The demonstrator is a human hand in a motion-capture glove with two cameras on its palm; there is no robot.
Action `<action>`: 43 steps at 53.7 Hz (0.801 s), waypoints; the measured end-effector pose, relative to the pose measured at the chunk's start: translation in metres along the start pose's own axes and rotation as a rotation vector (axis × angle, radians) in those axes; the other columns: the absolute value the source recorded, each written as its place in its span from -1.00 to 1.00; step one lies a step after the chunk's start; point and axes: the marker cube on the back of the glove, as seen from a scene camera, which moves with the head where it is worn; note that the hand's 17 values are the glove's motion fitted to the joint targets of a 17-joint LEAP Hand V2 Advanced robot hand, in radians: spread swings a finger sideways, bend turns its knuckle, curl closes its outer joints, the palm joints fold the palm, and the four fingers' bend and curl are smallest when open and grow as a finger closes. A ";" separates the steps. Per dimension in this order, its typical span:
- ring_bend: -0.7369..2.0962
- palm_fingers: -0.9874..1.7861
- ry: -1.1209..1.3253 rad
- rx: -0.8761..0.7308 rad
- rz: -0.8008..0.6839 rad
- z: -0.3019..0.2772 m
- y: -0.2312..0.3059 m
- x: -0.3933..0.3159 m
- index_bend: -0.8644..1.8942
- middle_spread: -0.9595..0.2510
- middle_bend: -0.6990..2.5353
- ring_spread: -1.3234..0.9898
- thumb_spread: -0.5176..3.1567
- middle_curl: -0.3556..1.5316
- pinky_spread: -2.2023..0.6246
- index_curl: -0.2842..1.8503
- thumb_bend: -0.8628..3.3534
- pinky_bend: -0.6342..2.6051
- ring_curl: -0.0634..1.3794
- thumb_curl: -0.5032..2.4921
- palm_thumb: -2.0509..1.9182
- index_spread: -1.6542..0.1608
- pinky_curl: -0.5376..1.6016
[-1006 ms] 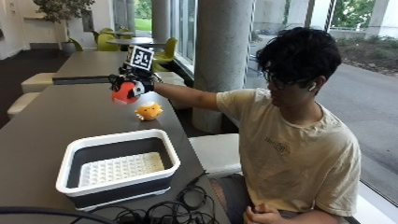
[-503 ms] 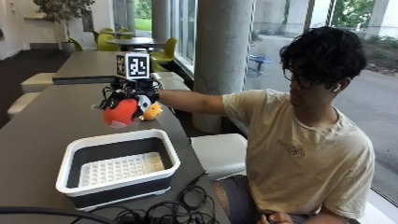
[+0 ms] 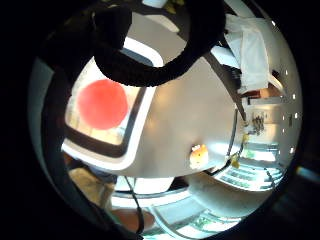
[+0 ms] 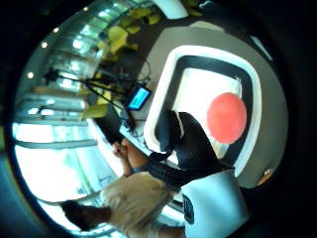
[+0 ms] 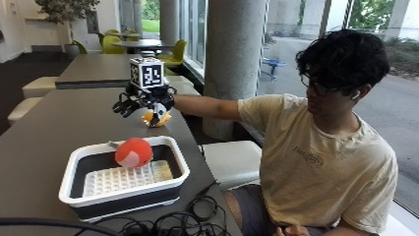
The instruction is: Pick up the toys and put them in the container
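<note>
A round red toy (image 5: 134,152) with a white patch is inside the white and black container (image 5: 177,164), at its far end over the white gridded floor; whether it is resting I cannot tell. My gloved right hand (image 5: 140,102) hovers above the table beyond the container, fingers spread and holding nothing. A small orange toy (image 5: 157,118) sits on the grey table just behind the hand. Both palm views look down on the red toy (image 3: 102,104) (image 4: 227,117) within the container's rim (image 3: 135,145) (image 4: 163,84). The orange toy (image 3: 199,156) lies on the table beside the container.
Tangled black cables (image 5: 177,223) lie at the table's near edge in front of the container. The person sits on a white bench (image 5: 232,160) along the table's right edge. Bare grey tabletop (image 5: 59,123) stretches to the left.
The hand carried the red toy from the far part of the table towards the container and let it go. The toy is now in the container and the fingers have spread.
</note>
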 end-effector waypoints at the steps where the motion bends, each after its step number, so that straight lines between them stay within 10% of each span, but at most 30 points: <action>1: -0.25 -0.34 0.011 -0.009 0.009 0.000 0.005 0.003 -0.23 0.54 -0.46 0.08 -0.01 -0.19 0.53 -0.44 -0.60 0.02 -0.37 -0.36 0.07 0.48 -0.16; 43: -0.34 -0.34 0.005 -0.036 0.399 0.035 0.277 0.182 -0.25 0.56 -0.47 0.12 0.06 -0.29 0.56 -0.39 -0.59 -0.05 -0.40 -0.45 0.07 0.49 -0.19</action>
